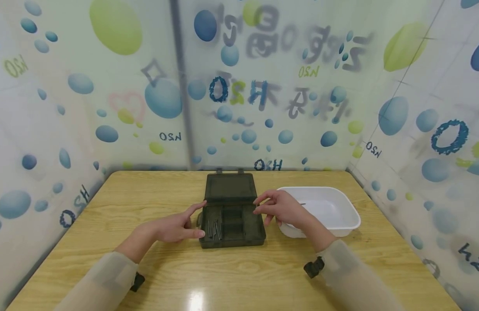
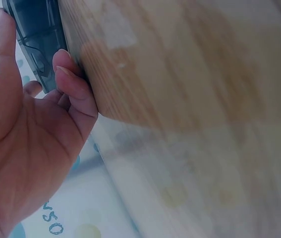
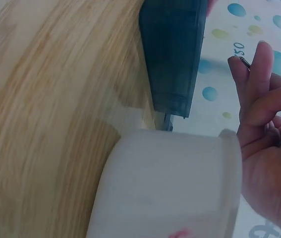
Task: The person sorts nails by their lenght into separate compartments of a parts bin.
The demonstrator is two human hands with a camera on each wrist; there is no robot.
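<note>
A dark see-through plastic box (image 1: 234,242) lies on the table with its lid (image 1: 229,186) raised toward the back. Several long screws (image 1: 215,231) lie in its left compartment. My left hand (image 1: 171,227) rests against the box's left side, index finger and thumb spread straight to its corners, the other fingers bent in the left wrist view. Above the box's right edge, my right hand (image 1: 280,208) pinches a screw (image 3: 245,63) between its fingertips; the threaded end shows in the right wrist view, the rest is hidden by the fingers.
A white plastic basin (image 1: 350,222) stands right of the box, under my right forearm. A small dark screw-like piece (image 1: 303,204) shows inside it. The wooden table (image 1: 224,280) is enclosed by patterned curtains (image 1: 239,151) at the back and sides.
</note>
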